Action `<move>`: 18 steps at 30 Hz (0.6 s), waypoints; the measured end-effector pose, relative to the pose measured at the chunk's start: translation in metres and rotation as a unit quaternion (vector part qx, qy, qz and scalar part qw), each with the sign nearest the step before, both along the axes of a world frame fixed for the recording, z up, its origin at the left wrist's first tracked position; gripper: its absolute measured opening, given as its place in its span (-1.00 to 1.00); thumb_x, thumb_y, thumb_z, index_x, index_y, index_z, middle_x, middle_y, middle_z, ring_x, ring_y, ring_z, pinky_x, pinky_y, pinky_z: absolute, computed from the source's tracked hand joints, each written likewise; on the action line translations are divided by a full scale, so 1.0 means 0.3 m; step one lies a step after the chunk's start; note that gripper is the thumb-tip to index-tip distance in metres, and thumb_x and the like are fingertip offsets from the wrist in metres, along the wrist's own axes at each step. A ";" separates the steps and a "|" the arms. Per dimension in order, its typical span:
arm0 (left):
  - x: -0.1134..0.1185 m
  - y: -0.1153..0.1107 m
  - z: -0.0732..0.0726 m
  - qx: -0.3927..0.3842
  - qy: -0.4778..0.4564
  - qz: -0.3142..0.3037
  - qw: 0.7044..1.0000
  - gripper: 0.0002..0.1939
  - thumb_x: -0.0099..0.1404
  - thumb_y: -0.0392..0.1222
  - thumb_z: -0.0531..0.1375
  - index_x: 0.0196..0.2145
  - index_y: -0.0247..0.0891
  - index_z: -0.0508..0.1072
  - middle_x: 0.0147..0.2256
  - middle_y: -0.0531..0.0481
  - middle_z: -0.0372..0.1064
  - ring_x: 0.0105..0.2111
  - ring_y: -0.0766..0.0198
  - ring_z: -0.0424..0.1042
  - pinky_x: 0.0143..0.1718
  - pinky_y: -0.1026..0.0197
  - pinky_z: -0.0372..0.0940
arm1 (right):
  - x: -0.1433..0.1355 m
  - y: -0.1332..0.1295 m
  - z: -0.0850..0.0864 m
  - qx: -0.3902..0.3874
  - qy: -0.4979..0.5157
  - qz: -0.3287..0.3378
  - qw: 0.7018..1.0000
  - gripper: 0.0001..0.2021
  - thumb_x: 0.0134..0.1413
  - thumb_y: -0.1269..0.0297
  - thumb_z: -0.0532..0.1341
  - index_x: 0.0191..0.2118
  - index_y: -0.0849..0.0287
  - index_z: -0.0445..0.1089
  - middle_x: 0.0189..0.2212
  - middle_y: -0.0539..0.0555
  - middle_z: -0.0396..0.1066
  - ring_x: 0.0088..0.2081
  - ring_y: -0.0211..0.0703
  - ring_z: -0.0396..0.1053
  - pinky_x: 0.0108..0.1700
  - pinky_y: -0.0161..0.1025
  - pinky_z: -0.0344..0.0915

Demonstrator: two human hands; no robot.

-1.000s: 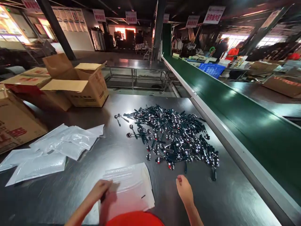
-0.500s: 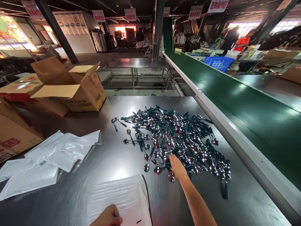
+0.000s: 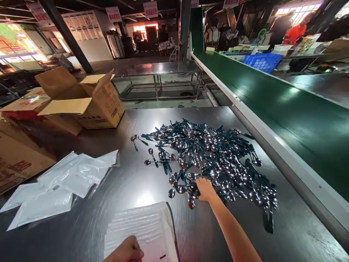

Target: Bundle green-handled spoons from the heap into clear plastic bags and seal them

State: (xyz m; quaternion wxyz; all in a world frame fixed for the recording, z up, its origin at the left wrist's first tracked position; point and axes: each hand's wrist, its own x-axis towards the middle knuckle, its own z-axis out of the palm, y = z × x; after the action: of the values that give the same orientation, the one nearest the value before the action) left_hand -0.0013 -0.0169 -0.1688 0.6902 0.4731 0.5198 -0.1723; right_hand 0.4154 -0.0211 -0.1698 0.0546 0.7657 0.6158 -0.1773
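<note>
Steel spoon pile (image 3: 211, 153): right hand (image 3: 206, 190) at its near edge, fingers curled over spoons, grip unclear. Left hand (image 3: 128, 250) clenched above white packets (image 3: 136, 223), stacked bodyward of pile, likely for easy reach.

Arms (image 3: 231, 233) apart; left fingers (image 3: 137, 252) seemingly curled
</note>
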 end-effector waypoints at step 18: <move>0.020 -0.001 0.070 0.055 -0.031 -0.058 0.996 -0.62 -0.08 0.07 0.28 -0.82 -0.22 0.37 -0.80 0.07 0.25 -0.79 0.30 0.17 -0.61 0.14 0.18 | -0.123 -0.070 0.239 0.061 0.271 -0.123 0.953 -0.84 -0.14 0.47 0.27 -0.39 0.17 0.29 -0.47 -0.08 0.32 -0.35 -0.21 0.33 -0.25 -0.24 0.22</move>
State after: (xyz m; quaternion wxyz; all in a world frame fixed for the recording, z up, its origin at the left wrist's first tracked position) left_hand 0.0047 -0.0171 -0.1478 0.6677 0.5449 0.4784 -0.1687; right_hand 0.3785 -0.0422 -0.0980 -0.1834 0.7609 0.5181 -0.3451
